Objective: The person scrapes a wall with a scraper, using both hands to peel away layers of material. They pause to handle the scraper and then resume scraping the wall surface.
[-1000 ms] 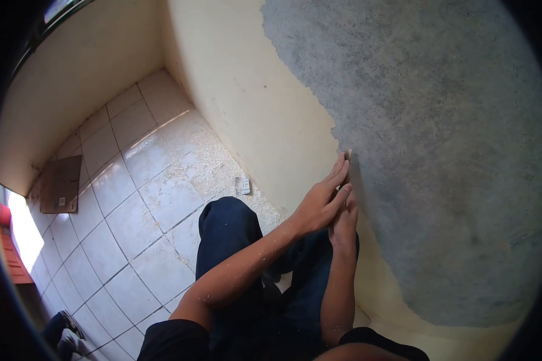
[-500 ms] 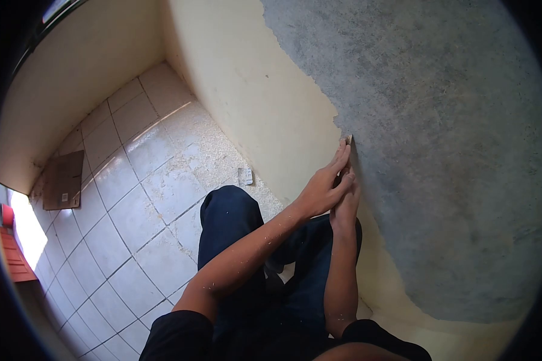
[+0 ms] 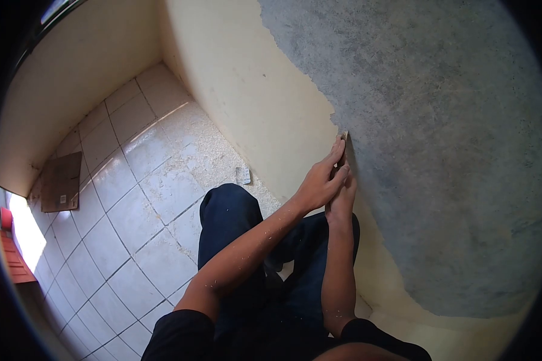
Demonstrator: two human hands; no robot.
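My left hand (image 3: pixel 320 179) and my right hand (image 3: pixel 343 195) are pressed together against the wall, both gripping a small scraper (image 3: pixel 344 136) whose blade tip shows just above the fingers. The blade sits on the ragged edge where cream paint (image 3: pixel 265 102) meets bare grey plaster (image 3: pixel 439 156). The left hand lies over the right, fingers stretched along the tool. Most of the scraper is hidden by the hands. My knee in dark trousers (image 3: pixel 229 216) is bent below.
Paint flakes (image 3: pixel 196 153) cover the white floor tiles along the wall's foot. A small white packet (image 3: pixel 243 175) lies in the flakes. A flat piece of cardboard (image 3: pixel 60 180) rests near the far wall, and a red object (image 3: pixel 9 240) is at the left edge.
Both hands and the scraper have slid up the wall along the paint edge, a short way each half second.
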